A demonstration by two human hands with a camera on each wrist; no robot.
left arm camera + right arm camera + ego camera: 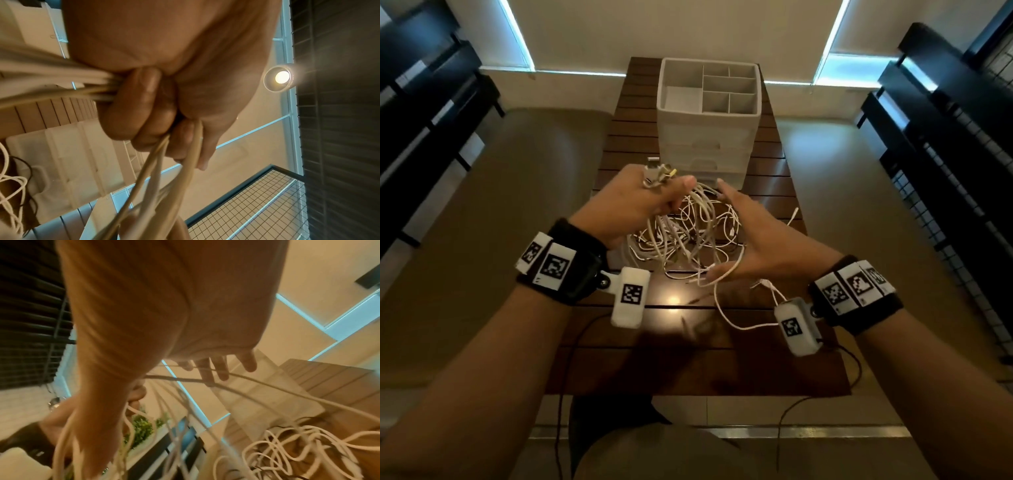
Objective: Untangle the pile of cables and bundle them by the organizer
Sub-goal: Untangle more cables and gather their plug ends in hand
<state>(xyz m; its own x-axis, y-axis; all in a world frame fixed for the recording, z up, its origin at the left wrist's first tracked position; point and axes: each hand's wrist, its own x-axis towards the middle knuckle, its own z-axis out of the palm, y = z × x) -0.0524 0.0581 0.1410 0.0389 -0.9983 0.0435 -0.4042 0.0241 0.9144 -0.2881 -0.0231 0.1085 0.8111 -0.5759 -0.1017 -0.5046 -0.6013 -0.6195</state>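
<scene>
From the head view, my left hand (643, 202) is raised over the table (767, 359) with its fingers curled round a gathered bunch of cable ends, plugs sticking out above the knuckles. The cables (688, 236) hang from it down and toward me into the tangled pile. My right hand (743, 240) is spread flat just right of those strands, holding nothing, a loose strand across its thumb. The organizer (709, 113) stands beyond both hands, its compartments empty, with bare table on my near side.

At my left wrist, the fingers (139, 104) clamp several strands running out both sides of the fist.

At my right wrist, the fingertips (213, 368) are straight and splayed, one strand crossing them; the pile lies below, nearer this hand.
</scene>
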